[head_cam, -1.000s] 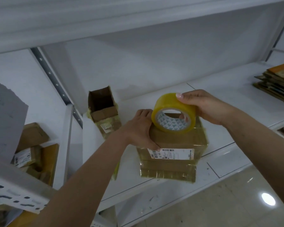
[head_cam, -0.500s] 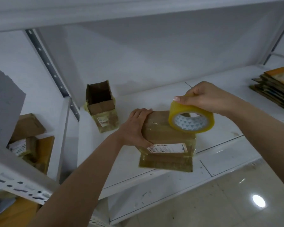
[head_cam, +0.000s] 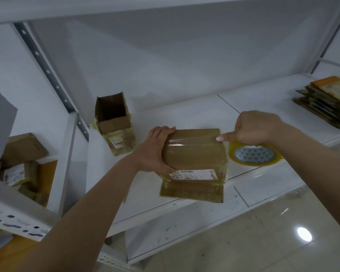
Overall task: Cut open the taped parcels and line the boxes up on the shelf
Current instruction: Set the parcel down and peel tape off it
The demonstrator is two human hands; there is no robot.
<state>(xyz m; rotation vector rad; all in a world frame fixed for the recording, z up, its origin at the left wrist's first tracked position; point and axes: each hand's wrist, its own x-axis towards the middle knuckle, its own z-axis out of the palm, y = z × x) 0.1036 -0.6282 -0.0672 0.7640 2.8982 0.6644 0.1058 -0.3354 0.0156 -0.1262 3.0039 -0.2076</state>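
We are gripping the taped parcel (head_cam: 194, 154) on the white shelf (head_cam: 253, 107) with our left hand (head_cam: 155, 152), our right hand (head_cam: 251, 127) holding the tape roll (head_cam: 253, 155) just right of the parcel, thumb touching its top, an opened box (head_cam: 114, 124) standing behind-left of it, flattened cardboard stack (head_cam: 328, 103) lying far right.

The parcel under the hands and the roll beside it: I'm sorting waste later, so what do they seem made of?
The parcel looks like brown corrugated cardboard wrapped in glossy clear tape; highlights and wrinkles streak its top, and a white paper label sits on its front. The tape roll appears to be yellowish translucent plastic film wound on a core, probably card, printed with a triangle pattern.
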